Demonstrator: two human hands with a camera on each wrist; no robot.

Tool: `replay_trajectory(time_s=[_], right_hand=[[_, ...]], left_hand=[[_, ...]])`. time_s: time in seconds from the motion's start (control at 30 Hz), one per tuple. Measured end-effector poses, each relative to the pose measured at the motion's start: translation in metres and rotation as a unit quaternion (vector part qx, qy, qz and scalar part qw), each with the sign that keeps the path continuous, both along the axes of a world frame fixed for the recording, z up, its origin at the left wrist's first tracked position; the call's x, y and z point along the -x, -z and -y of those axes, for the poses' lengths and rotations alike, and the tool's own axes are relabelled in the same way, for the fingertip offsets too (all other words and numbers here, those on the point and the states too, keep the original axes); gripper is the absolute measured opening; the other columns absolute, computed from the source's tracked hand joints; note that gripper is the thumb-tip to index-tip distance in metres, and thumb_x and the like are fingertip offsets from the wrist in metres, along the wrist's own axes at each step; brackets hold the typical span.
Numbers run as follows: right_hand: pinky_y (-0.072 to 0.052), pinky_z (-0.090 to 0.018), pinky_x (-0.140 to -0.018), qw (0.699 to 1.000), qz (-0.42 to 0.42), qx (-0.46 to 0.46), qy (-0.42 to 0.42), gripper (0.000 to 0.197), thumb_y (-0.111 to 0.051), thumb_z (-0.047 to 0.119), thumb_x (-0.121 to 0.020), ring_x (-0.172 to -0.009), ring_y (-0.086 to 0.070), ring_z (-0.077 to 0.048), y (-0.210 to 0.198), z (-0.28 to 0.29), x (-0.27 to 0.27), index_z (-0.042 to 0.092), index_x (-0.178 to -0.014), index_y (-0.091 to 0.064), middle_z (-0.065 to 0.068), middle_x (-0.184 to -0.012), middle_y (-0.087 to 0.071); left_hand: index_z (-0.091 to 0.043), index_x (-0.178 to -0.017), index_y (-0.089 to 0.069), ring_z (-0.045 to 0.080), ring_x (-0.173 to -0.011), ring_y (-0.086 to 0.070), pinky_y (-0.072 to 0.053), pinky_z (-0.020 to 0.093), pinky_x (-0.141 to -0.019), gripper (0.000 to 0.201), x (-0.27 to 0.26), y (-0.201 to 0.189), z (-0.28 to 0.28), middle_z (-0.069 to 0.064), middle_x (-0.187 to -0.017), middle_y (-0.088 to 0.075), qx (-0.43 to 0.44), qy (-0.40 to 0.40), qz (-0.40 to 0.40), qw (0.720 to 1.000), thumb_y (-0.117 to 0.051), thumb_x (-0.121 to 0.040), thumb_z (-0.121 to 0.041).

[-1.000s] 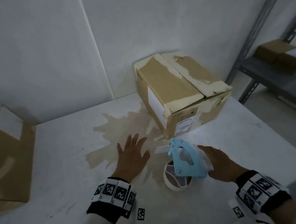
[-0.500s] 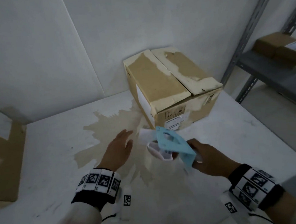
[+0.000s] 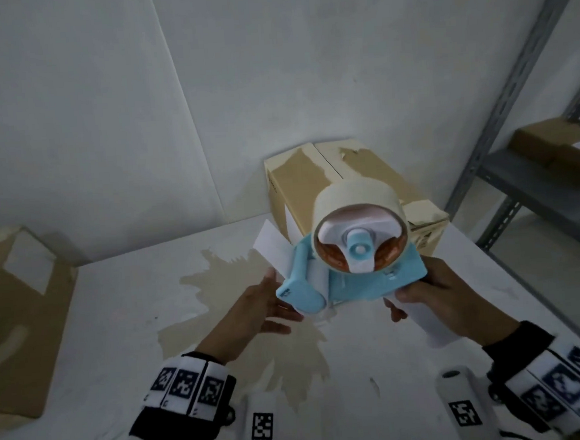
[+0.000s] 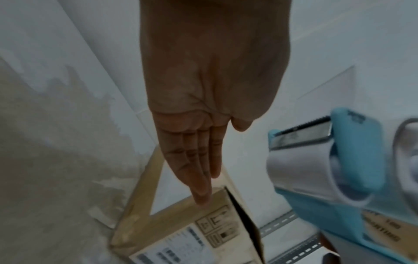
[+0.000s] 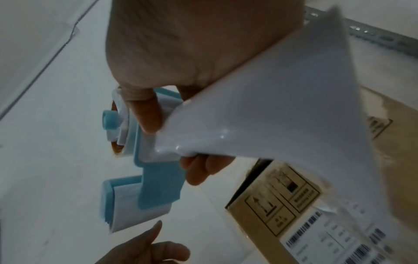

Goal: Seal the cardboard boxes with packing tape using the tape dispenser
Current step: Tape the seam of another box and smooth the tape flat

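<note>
Above the white surface [image 3: 98, 302], near its far edge, the right hand [image 3: 448, 298] gripped the white handle of the light-blue plastic tape dispenser [image 3: 347, 277] with its cream tape roll. The left hand [image 3: 257, 311], fingers straight, empty, reached beside its serrated blade [image 4: 300, 130]; a careless touch could cut. Behind it, the brown cardboard box [image 3: 300, 191] stood against the wall, flaps closed, contents unseen, seam apparently untaped.
</note>
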State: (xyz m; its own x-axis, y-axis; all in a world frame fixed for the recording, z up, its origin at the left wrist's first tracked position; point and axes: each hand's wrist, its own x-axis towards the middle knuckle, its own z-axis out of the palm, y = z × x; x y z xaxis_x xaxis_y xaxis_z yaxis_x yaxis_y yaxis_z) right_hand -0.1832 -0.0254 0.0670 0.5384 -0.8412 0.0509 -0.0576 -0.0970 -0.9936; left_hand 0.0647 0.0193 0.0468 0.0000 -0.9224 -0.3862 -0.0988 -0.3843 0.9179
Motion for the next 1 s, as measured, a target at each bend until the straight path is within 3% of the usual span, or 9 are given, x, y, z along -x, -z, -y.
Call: replay_trajectory(time_s=[0.17, 0.4, 0.5, 0.6, 0.67, 0.77, 0.93, 1.0], right_hand=[[-0.05, -0.029, -0.052, 1.0, -0.008, 0.027, -0.006, 0.007, -0.055, 0.014, -0.065, -0.052, -0.056, -0.023, 0.0, 0.009, 0.003, 0.015, -0.069, -0.061, -0.006, -0.06, -0.058], [-0.051, -0.026, -0.054, 0.998, 0.027, 0.049, 0.011, 0.019, -0.047, 0.002, -0.068, -0.054, -0.057, -0.021, 0.0, 0.008, 0.008, 0.014, -0.071, -0.062, -0.003, -0.06, -0.06], [-0.051, -0.025, -0.054, 0.998, 0.048, 0.044, 0.024, 0.026, -0.045, 0.002, -0.067, -0.054, -0.056, -0.023, -0.002, 0.01, 0.008, 0.018, -0.069, -0.065, -0.008, -0.06, -0.059], [-0.051, -0.027, -0.054, 0.997, 0.056, 0.036, 0.035, 0.024, -0.048, 0.005, -0.066, -0.055, -0.056, -0.028, -0.001, 0.013, 0.011, 0.019, -0.07, -0.066, -0.012, -0.061, -0.059], [-0.051, -0.026, -0.055, 0.998, 0.045, 0.039, 0.033, 0.017, -0.052, 0.009, -0.065, -0.056, -0.057, -0.027, -0.002, 0.014, 0.013, 0.018, -0.071, -0.066, -0.01, -0.062, -0.061], [-0.05, -0.026, -0.055, 0.997, 0.043, 0.051, 0.026, 0.026, -0.046, 0.003, -0.067, -0.055, -0.058, -0.025, -0.005, 0.015, 0.016, 0.019, -0.071, -0.066, -0.006, -0.061, -0.062], [-0.051, -0.029, -0.056, 0.997, 0.038, 0.059, 0.03, 0.033, -0.046, 0.004, -0.068, -0.057, -0.059, -0.025, -0.006, 0.019, 0.022, 0.028, -0.072, -0.069, -0.003, -0.061, -0.064], [-0.051, -0.029, -0.056, 0.997, 0.033, 0.057, 0.031, 0.033, -0.046, 0.004, -0.068, -0.058, -0.06, -0.025, -0.008, 0.02, 0.025, 0.028, -0.073, -0.069, -0.004, -0.063, -0.065]], left_hand=[[-0.014, -0.097, -0.061, 0.016, -0.069, -0.07, -0.052, 0.021, -0.054, 0.057, 0.001, -0.017, 0.004, 0.005, -0.08, -0.074, -0.042, 0.022, -0.083, 0.995, -0.016, -0.096, -0.048], [-0.013, -0.095, -0.062, 0.012, -0.067, -0.072, -0.051, 0.016, -0.042, 0.033, 0.006, -0.024, 0.012, 0.004, -0.077, -0.075, -0.091, 0.007, -0.22, 0.971, -0.032, -0.097, -0.025], [-0.011, -0.082, -0.071, 0.008, -0.063, -0.071, -0.048, 0.012, -0.04, 0.035, 0.011, -0.025, 0.017, 0.003, -0.073, -0.074, -0.095, 0.009, -0.258, 0.961, -0.038, -0.094, -0.011], [-0.013, -0.067, -0.076, 0.007, -0.062, -0.071, -0.049, 0.011, -0.04, 0.045, 0.016, -0.028, 0.023, 0.002, -0.072, -0.074, -0.094, 0.02, -0.266, 0.959, -0.04, -0.093, -0.008], [-0.012, -0.075, -0.074, 0.008, -0.062, -0.071, -0.05, 0.013, -0.041, 0.039, 0.016, -0.03, 0.026, 0.003, -0.073, -0.074, -0.101, 0.018, -0.26, 0.96, -0.04, -0.093, -0.011], [-0.008, -0.088, -0.065, 0.01, -0.064, -0.071, -0.051, 0.016, -0.042, 0.033, 0.014, -0.032, 0.03, 0.004, -0.074, -0.074, -0.119, 0.02, -0.256, 0.959, -0.033, -0.096, -0.014], [-0.01, -0.088, -0.066, 0.013, -0.066, -0.072, -0.052, 0.018, -0.042, 0.04, 0.013, -0.04, 0.038, 0.006, -0.076, -0.074, -0.134, 0.037, -0.259, 0.956, -0.031, -0.097, -0.028], [-0.009, -0.09, -0.063, 0.01, -0.062, -0.071, -0.051, 0.015, -0.042, 0.03, 0.015, -0.042, 0.042, 0.004, -0.073, -0.074, -0.134, 0.043, -0.255, 0.957, -0.035, -0.096, -0.02]])
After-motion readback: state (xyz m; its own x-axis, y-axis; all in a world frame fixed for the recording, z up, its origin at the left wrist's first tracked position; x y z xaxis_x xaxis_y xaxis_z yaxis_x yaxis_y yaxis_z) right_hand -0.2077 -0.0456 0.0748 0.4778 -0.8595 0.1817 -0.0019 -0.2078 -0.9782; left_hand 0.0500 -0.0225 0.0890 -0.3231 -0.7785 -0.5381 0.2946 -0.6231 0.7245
